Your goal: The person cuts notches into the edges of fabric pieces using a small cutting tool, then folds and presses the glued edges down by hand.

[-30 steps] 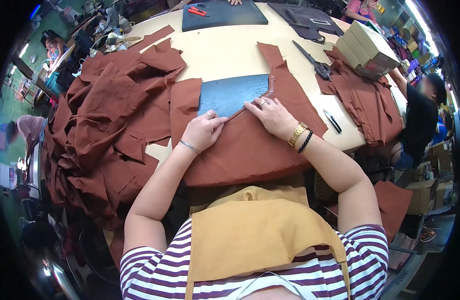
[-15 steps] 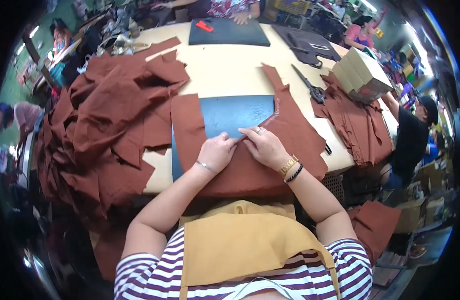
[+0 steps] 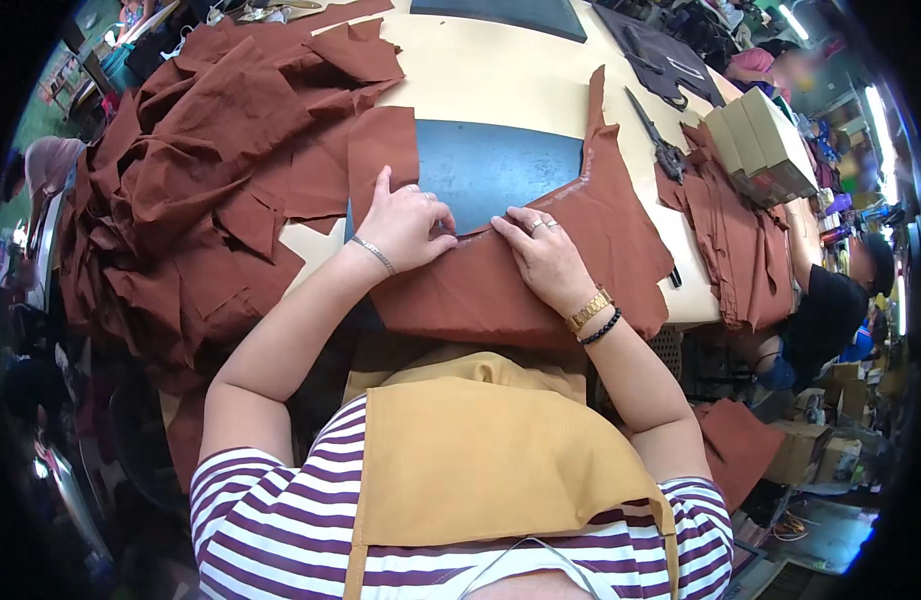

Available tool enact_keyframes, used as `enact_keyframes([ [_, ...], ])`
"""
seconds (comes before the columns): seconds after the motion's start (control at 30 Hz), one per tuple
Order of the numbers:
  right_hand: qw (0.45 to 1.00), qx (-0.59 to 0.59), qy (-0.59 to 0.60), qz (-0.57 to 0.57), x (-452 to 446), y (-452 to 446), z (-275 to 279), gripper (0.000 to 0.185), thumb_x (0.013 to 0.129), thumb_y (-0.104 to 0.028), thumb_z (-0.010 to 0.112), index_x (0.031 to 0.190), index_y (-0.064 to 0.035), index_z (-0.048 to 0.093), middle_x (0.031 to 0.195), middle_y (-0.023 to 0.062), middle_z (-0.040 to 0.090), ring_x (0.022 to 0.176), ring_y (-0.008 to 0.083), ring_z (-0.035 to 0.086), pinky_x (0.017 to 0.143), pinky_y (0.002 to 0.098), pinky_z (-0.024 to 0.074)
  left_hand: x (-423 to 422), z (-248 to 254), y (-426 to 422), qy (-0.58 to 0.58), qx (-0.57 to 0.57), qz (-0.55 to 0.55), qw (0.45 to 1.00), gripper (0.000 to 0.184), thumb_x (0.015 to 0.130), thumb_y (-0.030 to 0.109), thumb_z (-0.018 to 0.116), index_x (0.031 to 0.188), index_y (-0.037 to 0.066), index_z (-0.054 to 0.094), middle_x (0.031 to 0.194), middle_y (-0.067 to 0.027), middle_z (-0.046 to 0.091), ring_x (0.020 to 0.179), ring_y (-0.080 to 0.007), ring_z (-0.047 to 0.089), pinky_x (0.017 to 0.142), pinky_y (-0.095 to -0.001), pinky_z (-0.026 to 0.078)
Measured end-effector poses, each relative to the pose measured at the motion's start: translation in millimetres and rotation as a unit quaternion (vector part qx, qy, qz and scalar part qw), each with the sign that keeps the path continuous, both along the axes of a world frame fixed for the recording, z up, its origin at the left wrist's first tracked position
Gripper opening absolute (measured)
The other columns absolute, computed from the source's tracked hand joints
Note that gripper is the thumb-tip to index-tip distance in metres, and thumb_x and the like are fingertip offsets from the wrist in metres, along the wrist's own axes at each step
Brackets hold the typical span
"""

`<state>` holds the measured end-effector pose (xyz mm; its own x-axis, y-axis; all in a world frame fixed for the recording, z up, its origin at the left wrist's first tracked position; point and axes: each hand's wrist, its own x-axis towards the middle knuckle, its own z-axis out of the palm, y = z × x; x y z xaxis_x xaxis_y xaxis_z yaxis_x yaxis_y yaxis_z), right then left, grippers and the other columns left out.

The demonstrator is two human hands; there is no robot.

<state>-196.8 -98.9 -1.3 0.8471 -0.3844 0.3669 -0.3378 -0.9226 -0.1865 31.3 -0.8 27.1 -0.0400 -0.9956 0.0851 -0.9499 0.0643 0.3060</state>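
A rust-brown cut fabric piece (image 3: 591, 255) with a curved inner edge lies over a dark blue board (image 3: 501, 165) in front of me. Pale marks run along part of that edge. My left hand (image 3: 406, 228) rests at the edge on the left, its index finger stretched upward and the thumb apart from it. Just to its right, the thumb and fingers of my right hand (image 3: 549, 255) pinch the same edge. Whether the left fingertips touch the fabric is hard to tell.
A big heap of brown fabric (image 3: 211, 170) covers the left side of the table. Scissors (image 3: 661, 140), more brown pieces (image 3: 736, 240) and a cardboard box (image 3: 761, 145) are at the right. Another dark board (image 3: 511, 12) lies at the back. A person in black (image 3: 831, 310) is at the right.
My left hand has moved left, and its fingers have spread from a pinch. My right hand has shifted slightly right along the edge. The camera view has tilted down.
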Motion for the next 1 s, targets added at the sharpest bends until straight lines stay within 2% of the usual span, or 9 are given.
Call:
enact_keyframes([
  [0.1, 1.000, -0.021, 0.012, 0.006, 3, 1, -1, 0.038, 0.086, -0.005, 0.051, 0.122, -0.0068, 0.061, 0.122, 0.0163, 0.059, 0.115, 0.0326, 0.056, 0.100, 0.0417, 0.0449, 7, 2, -4, 0.007, 0.038, -0.018, 0.999, 0.017, 0.081, 0.032, 0.070, 0.087, 0.016, 0.073, 0.080, -0.0014, 0.065, 0.092, -0.0200, 0.063, 0.113, -0.0668, 0.012],
  [0.17, 0.999, 0.005, 0.031, 0.007, 3, 5, -2, 0.039, 0.086, -0.005, 0.049, 0.124, -0.0064, 0.060, 0.124, 0.0163, 0.058, 0.118, 0.0328, 0.055, 0.101, 0.0422, 0.0438, 13, -2, -4, 0.019, 0.015, -0.056, 0.998, 0.014, 0.082, 0.030, 0.070, 0.087, 0.017, 0.073, 0.082, -0.0009, 0.065, 0.093, -0.0199, 0.063, 0.113, -0.0662, 0.014],
  [0.3, 0.996, -0.053, 0.077, 0.014, 5, 13, 11, 0.042, 0.087, -0.006, 0.048, 0.128, -0.0063, 0.056, 0.124, 0.0172, 0.058, 0.117, 0.0325, 0.055, 0.101, 0.0428, 0.0440, 27, -14, -4, 0.064, -0.030, -0.117, 0.991, 0.008, 0.083, 0.026, 0.069, 0.088, 0.020, 0.073, 0.086, -0.0002, 0.064, 0.093, -0.0202, 0.063, 0.114, -0.0646, 0.015],
  [0.47, 0.995, -0.034, 0.087, 0.015, 13, 19, 3, 0.042, 0.088, -0.010, 0.048, 0.130, -0.0078, 0.055, 0.124, 0.0174, 0.057, 0.115, 0.0308, 0.056, 0.099, 0.0433, 0.0450, 39, -5, -3, -0.023, -0.064, -0.174, 0.982, 0.010, 0.084, 0.026, 0.067, 0.091, 0.023, 0.074, 0.089, 0.0003, 0.065, 0.093, -0.0185, 0.063, 0.110, -0.0555, 0.027],
  [0.6, 0.992, -0.073, 0.101, 0.013, 17, 28, 10, 0.042, 0.087, -0.010, 0.050, 0.129, -0.0070, 0.056, 0.122, 0.0159, 0.057, 0.113, 0.0290, 0.056, 0.093, 0.0409, 0.0476, 46, -11, 0, -0.084, -0.104, -0.197, 0.971, 0.012, 0.086, 0.026, 0.065, 0.092, 0.026, 0.075, 0.090, 0.0017, 0.065, 0.093, -0.0167, 0.062, 0.106, -0.0503, 0.033],
  [0.67, 0.992, -0.090, 0.088, 0.020, 19, 29, 13, 0.043, 0.087, -0.010, 0.050, 0.129, -0.0076, 0.056, 0.121, 0.0160, 0.057, 0.110, 0.0284, 0.057, 0.089, 0.0388, 0.0489, 48, -13, 3, -0.076, -0.122, -0.199, 0.969, 0.013, 0.086, 0.024, 0.064, 0.093, 0.028, 0.075, 0.090, 0.0032, 0.064, 0.093, -0.0155, 0.062, 0.107, -0.0507, 0.032],
  [0.8, 0.994, -0.031, 0.099, 0.018, 26, 33, 9, 0.044, 0.087, -0.009, 0.050, 0.131, -0.0099, 0.055, 0.119, 0.0171, 0.057, 0.104, 0.0280, 0.058, 0.085, 0.0372, 0.0502, 52, -19, 5, -0.114, -0.166, -0.212, 0.956, 0.019, 0.085, 0.020, 0.062, 0.094, 0.032, 0.074, 0.090, 0.0057, 0.063, 0.094, -0.0124, 0.061, 0.109, -0.0510, 0.031],
  [0.9, 0.993, -0.049, 0.102, 0.019, 26, 35, 10, 0.046, 0.086, -0.009, 0.051, 0.133, -0.0123, 0.055, 0.116, 0.0172, 0.057, 0.102, 0.0282, 0.058, 0.083, 0.0368, 0.0508, 53, -16, 8, -0.113, -0.179, -0.204, 0.956, 0.024, 0.079, 0.015, 0.066, 0.097, 0.030, 0.074, 0.090, 0.0079, 0.062, 0.093, -0.0110, 0.061, 0.112, -0.0494, 0.028],
  [1.0, 0.991, -0.064, 0.113, 0.016, 27, 36, 12, 0.048, 0.086, -0.009, 0.051, 0.134, -0.0146, 0.054, 0.115, 0.0170, 0.056, 0.101, 0.0288, 0.058, 0.082, 0.0366, 0.0515, 62, -21, 7, -0.112, -0.170, -0.197, 0.959, 0.022, 0.080, 0.016, 0.066, 0.094, 0.030, 0.073, 0.094, 0.0080, 0.063, 0.095, -0.0108, 0.062, 0.114, -0.0527, 0.025],
])
